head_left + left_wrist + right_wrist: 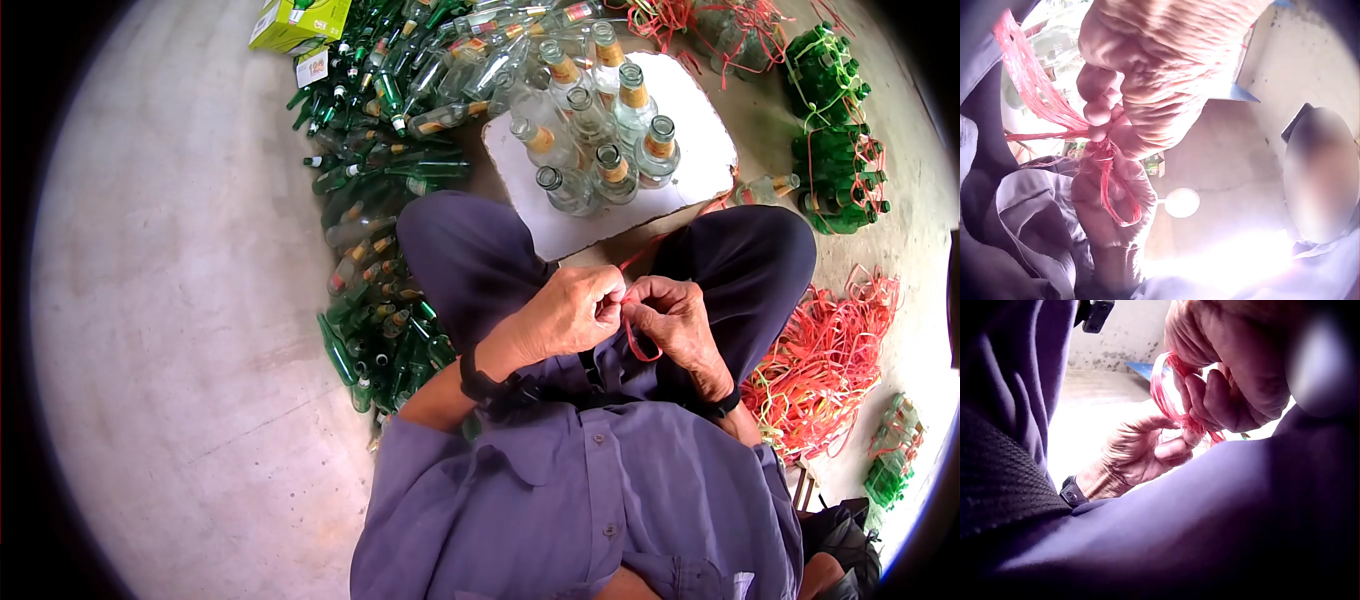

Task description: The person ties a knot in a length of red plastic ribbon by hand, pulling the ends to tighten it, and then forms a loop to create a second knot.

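Above the lap, the left hand (572,312) and right hand (678,322) meet, pinching a red plastic strip (640,345) whose loop hangs below the fingers. In the left wrist view, the left hand (1160,69) grips the gathered strands (1038,94) near a knotted part, with the right hand (1113,212) just beneath. The right wrist view has the right hand (1235,375) with curled fingers on the strip (1160,387), against the thumb and fingertips of the left hand (1135,450). Several clear bottles (636,105) stand grouped on a white board (700,150) beyond the knees.
Green and clear bottles (400,170) lie heaped at left and behind the board. Tied green bottle bundles (835,170) stand at right, above a pile of red strips (825,360). A green-yellow box (305,25) is at the top left; a smaller bundle (895,450) lies lower right.
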Action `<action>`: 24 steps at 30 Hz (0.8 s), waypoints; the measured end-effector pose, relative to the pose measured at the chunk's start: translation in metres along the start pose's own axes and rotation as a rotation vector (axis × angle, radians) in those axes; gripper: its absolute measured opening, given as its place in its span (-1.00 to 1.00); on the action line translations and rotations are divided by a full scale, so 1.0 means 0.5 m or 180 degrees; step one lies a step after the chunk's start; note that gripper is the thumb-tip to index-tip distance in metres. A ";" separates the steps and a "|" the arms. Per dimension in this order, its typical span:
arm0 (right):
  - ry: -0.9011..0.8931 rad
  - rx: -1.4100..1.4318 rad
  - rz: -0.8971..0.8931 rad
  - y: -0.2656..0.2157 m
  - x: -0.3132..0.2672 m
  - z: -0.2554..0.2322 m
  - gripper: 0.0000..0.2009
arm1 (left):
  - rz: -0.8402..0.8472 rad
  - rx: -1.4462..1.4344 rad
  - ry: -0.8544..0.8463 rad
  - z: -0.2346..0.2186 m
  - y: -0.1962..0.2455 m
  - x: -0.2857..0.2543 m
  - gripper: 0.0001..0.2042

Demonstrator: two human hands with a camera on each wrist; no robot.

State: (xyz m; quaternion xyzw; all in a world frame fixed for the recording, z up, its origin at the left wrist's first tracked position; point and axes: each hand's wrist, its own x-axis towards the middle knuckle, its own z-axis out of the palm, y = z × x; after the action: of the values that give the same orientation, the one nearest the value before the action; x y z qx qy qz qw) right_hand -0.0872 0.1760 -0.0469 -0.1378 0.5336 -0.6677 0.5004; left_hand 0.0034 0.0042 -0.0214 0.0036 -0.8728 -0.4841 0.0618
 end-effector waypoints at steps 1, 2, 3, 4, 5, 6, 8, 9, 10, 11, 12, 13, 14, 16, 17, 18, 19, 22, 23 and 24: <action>-0.0019 -0.0016 -0.0028 0.001 0.001 0.000 -0.92 | 0.0009 0.0038 0.0003 0.000 0.002 0.001 -0.82; -0.0020 -0.0014 -0.0024 0.003 0.001 0.000 -0.92 | 0.0015 0.0076 0.0008 0.001 0.003 0.001 -0.82; -0.0028 0.0053 -0.0063 0.005 0.001 0.000 -0.93 | 0.0008 0.0077 0.0010 0.003 0.003 0.001 -0.82; -0.0037 0.0117 -0.0105 0.006 0.002 0.000 -0.93 | 0.0027 0.0065 0.0049 0.005 0.003 0.002 -0.82; -0.0039 0.0114 -0.0105 0.003 0.001 0.001 -0.93 | 0.0049 0.0049 0.0087 0.008 0.004 0.002 -0.82; 0.0012 0.0147 -0.0053 -0.005 0.000 0.002 -0.93 | 0.0050 0.0046 0.0088 0.012 0.003 0.002 -0.82; 0.0072 0.0178 -0.0004 -0.006 0.003 0.004 -0.93 | 0.0084 0.0019 0.0622 0.022 0.003 0.001 -0.83; 0.0330 0.0187 -0.0049 -0.001 0.009 0.005 -0.91 | 0.0094 0.0018 0.0617 0.020 0.008 0.002 -0.83; 0.0591 0.0198 -0.0090 0.003 0.012 0.006 -0.90 | 0.0078 0.0038 0.0930 0.016 0.018 0.001 -0.84; 0.0597 0.0196 -0.0091 0.003 0.013 0.005 -0.90 | 0.0058 0.0057 0.1247 0.011 0.026 -0.002 -0.85; 0.0710 0.0315 -0.0062 0.002 0.014 0.003 -0.89 | -0.0097 0.0016 0.1139 0.002 0.029 -0.008 -0.88; 0.0812 0.0434 -0.0032 0.003 0.017 0.003 -0.88 | -0.0097 0.0024 0.1152 -0.003 0.029 -0.013 -0.88; 0.0809 0.0517 -0.0019 0.005 0.017 0.003 -0.87 | -0.0214 0.0044 0.0880 -0.006 0.028 -0.017 -0.88; 0.0759 0.0532 -0.0029 0.010 0.018 0.002 -0.86 | -0.0488 -0.0167 0.0710 0.005 0.027 -0.023 -0.85; 0.0735 0.0550 -0.0041 0.012 0.018 0.000 -0.85 | -0.0486 -0.0164 0.0721 0.012 0.026 -0.024 -0.85; 0.0733 0.0545 -0.0043 0.014 0.018 -0.003 -0.85 | -0.0568 -0.0145 0.0718 0.017 0.027 -0.024 -0.86; 0.0669 0.0543 0.0024 0.017 0.017 -0.006 -0.84 | -0.0652 -0.0128 0.0713 0.021 0.027 -0.025 -0.86; 0.0625 0.0484 0.0078 0.011 0.013 0.003 -0.83 | -0.0936 -0.0332 0.0698 0.028 0.031 -0.024 -0.85; 0.0643 0.0432 0.0063 0.007 0.012 0.007 -0.83 | -0.0933 -0.0330 0.0709 0.033 0.024 -0.026 -0.85; 0.0637 0.0428 0.0061 0.003 0.012 0.008 -0.83 | -0.0900 -0.0412 0.0789 0.037 0.016 -0.028 -0.86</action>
State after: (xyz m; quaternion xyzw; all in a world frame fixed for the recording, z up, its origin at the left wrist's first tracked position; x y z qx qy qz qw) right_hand -0.0862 0.1687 -0.0488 -0.0315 0.5363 -0.7076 0.4590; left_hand 0.0155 0.0250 -0.0258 0.1817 -0.8164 -0.5390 0.1003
